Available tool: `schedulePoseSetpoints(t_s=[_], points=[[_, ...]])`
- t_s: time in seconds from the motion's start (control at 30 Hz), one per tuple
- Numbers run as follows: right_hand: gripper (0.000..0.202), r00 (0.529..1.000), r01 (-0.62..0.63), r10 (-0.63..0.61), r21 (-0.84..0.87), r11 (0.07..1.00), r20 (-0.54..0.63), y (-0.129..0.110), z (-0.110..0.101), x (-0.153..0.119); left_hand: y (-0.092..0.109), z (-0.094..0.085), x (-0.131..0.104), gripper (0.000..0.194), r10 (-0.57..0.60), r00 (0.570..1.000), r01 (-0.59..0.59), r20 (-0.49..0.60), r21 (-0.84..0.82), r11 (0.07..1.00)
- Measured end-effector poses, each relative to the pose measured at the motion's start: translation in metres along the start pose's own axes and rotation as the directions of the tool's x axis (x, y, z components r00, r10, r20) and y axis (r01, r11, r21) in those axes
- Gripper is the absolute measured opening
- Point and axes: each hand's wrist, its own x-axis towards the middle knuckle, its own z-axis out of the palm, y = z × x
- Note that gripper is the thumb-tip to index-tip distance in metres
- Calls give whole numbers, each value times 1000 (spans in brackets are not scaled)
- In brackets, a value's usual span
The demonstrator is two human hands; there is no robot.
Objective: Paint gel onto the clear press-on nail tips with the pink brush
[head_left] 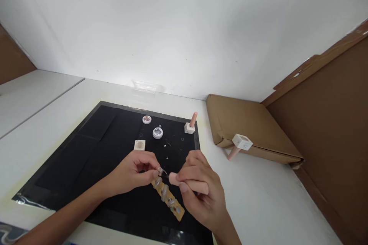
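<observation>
My left hand [140, 170] is closed in a pinch, with a small clear, shiny false nail [161, 170] at its fingertips. Just below the thumb starts a yellowish strip [178, 214] carrying several glossy grey false nails [165, 192]; whether the pinched nail is fixed to it I cannot tell. My right hand [202, 187] grips a pink nail polish brush [188, 183] by its long cap. Its thin bristle end points left and lies close to the pinched nail. A white square bottle [140, 145] stands just beyond my left hand.
On the black mat [86, 160] are a small open white pot [157, 133], a round lid [147, 119] and a pink-capped polish bottle [189, 128]. Another polish bottle [242, 142] leans upside down against a cardboard box [247, 118]. Cardboard [324, 122] walls the right side.
</observation>
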Motion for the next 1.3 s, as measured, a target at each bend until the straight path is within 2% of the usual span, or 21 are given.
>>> schedulePoseSetpoints(t_s=[0.1,0.23,0.4,0.53,0.6,0.7,0.8,0.87,0.93,1.0,1.13,1.23,1.3], points=[[17,1000,5,-5,1,1000,-30,-1,0,0,-1,0,0,21,31,999,-30,-20,22,999],[20,1000,15,-15,-24,1000,12,-1,0,-1,-1,-1,0,21,44,998,-42,-40,52,998],[17,999,2,-2,15,1000,-48,1,-2,-1,-2,-1,-1,20,64,998,-63,-12,51,997],[19,1000,-2,2,64,998,-1,3,-2,-2,-1,-2,-2,18,105,994,-104,-2,99,990],[17,999,-15,17,57,998,-28,3,-3,-2,1,-3,-3,14,144,989,-145,19,149,978],[15,995,-36,45,104,994,-88,3,-4,-3,3,-4,-4,14,219,974,-228,65,240,944],[11,999,-42,43,157,987,-7,4,-4,-3,4,-5,-5,17,279,956,-293,89,312,904],[13,999,-50,49,123,991,13,4,-4,-2,4,-6,-5,18,294,950,-312,104,355,881],[16,997,-61,65,90,994,-36,5,-4,-1,4,-6,-6,18,306,944,-329,123,391,860],[16,995,-67,76,127,990,-66,5,-4,0,4,-6,-6,17,327,935,-353,136,424,834],[11,996,-87,83,183,979,32,7,-5,-1,4,-5,-6,17,422,893,-440,155,488,753],[19,992,-120,124,108,987,-36,10,-5,-1,4,-5,-7,18,487,858,-497,167,511,701],[20,990,-106,117,128,986,-83,10,-5,-1,5,-5,-7,18,506,846,-513,169,520,683]])
